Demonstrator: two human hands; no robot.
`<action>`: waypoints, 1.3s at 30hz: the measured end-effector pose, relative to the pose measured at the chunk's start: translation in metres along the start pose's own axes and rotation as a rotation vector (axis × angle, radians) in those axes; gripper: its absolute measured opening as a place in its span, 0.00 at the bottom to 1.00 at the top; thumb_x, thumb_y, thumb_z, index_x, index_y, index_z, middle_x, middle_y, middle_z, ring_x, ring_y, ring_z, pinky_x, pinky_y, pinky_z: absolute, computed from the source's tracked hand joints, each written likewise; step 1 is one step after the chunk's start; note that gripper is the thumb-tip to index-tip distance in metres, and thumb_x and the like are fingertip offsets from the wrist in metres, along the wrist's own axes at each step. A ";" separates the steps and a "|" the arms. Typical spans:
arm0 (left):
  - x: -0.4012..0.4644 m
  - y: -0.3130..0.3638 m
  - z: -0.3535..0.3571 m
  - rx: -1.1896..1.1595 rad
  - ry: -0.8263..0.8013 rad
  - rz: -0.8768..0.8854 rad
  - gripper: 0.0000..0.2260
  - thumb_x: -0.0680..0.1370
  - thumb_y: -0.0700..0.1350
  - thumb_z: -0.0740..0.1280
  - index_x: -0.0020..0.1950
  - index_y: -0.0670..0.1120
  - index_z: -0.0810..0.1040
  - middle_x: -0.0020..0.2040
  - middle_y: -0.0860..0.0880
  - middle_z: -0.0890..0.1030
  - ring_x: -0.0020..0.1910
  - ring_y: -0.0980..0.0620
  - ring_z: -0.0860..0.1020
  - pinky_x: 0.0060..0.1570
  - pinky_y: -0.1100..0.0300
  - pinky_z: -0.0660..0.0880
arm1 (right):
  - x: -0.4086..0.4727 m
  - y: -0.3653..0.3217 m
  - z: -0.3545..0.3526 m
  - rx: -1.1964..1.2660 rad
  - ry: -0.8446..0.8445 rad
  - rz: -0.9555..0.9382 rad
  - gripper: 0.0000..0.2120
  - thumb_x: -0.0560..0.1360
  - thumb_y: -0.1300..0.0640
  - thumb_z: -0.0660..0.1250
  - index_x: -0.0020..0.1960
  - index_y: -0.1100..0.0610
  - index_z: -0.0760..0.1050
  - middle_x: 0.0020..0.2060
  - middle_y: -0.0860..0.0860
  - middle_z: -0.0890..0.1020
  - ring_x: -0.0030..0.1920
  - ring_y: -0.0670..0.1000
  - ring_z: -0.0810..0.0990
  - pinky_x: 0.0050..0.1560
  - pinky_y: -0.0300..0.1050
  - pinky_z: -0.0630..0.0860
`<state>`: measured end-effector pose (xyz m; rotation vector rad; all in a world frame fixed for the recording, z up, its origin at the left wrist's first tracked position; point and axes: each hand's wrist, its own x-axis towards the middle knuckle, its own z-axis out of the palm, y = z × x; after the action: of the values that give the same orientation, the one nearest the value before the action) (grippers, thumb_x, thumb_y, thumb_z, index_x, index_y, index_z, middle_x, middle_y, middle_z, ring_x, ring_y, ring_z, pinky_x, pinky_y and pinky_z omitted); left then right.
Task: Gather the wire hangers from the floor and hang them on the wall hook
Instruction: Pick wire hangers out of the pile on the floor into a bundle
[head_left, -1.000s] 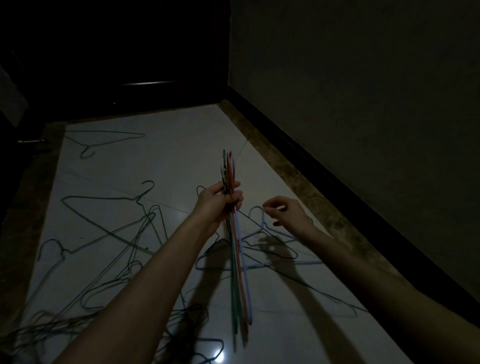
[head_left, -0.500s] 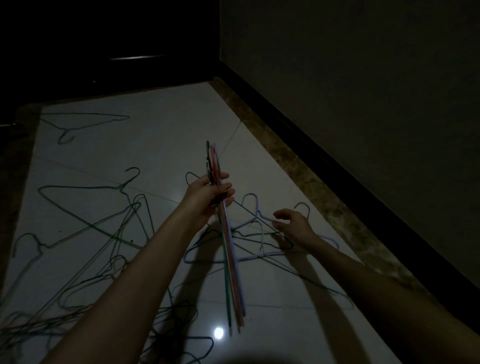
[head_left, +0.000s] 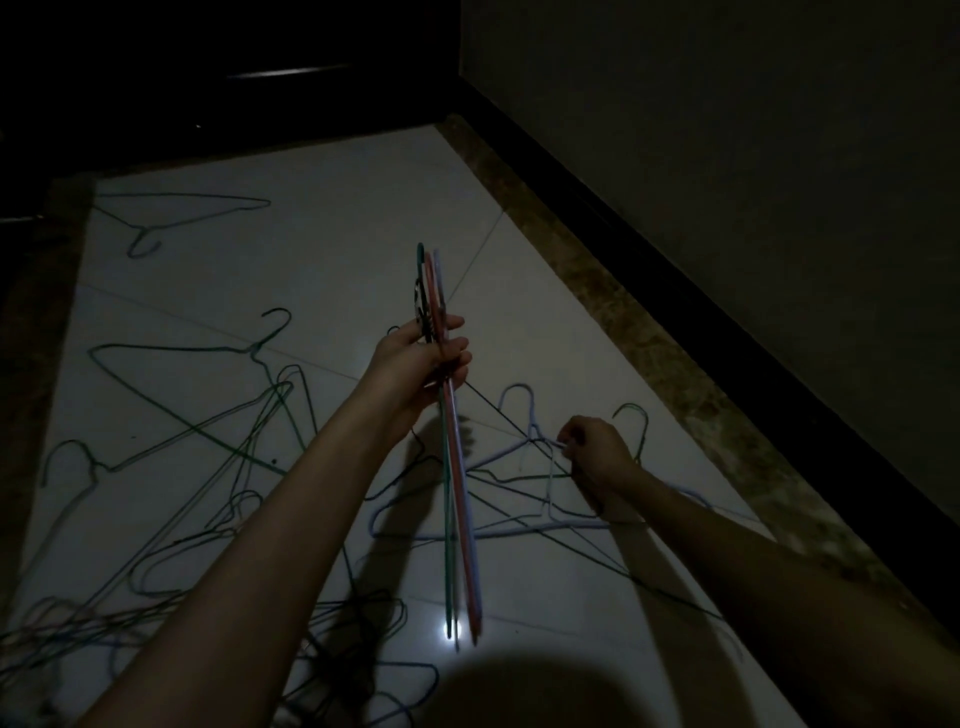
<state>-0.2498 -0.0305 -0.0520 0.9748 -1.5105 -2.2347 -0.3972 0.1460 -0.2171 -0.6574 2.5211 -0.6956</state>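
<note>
So right hand (head_left: 595, 451) is down at the floor (head_left: 311, 249), fingers pinching the pale hanger (head_left: 498, 452) by its shoulder wire, hook pointing away. Left hand (head_left: 421, 364) grips the collected bundle (head_left: 457, 493) upright, just left of it, so that's where it goes.

No readable text, labels, brands, numbers or signs anywhere, scene dim

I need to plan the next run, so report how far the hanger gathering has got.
Done: a bunch of green, pink and lilac wire hangers is gripped in the left hand. In hand: the right hand pinches a lilac wire hanger on the white tiled floor. Left: many green hangers remain there; no wall hook is in view.
</note>
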 end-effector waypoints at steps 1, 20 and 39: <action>-0.001 0.001 0.001 0.005 0.000 -0.001 0.11 0.77 0.31 0.61 0.50 0.45 0.77 0.42 0.46 0.78 0.39 0.52 0.78 0.41 0.62 0.77 | -0.003 -0.001 -0.001 0.020 -0.011 -0.017 0.05 0.72 0.67 0.65 0.46 0.61 0.76 0.44 0.59 0.80 0.45 0.54 0.77 0.43 0.43 0.70; -0.037 0.051 -0.005 0.081 0.030 0.121 0.10 0.78 0.33 0.62 0.47 0.47 0.77 0.40 0.47 0.77 0.37 0.54 0.77 0.37 0.64 0.75 | -0.043 -0.062 -0.094 0.553 0.267 -0.048 0.05 0.77 0.70 0.59 0.47 0.62 0.70 0.38 0.54 0.72 0.44 0.54 0.71 0.36 0.43 0.70; -0.047 0.058 -0.013 0.028 0.103 0.156 0.08 0.77 0.30 0.61 0.51 0.40 0.74 0.40 0.45 0.75 0.37 0.52 0.75 0.36 0.62 0.76 | -0.068 -0.149 -0.116 0.545 0.351 -0.197 0.09 0.76 0.70 0.62 0.54 0.66 0.76 0.45 0.56 0.76 0.47 0.52 0.76 0.46 0.44 0.74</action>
<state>-0.2149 -0.0378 0.0148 0.9303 -1.5208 -2.0299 -0.3559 0.1108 -0.0231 -0.6245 2.4012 -1.6149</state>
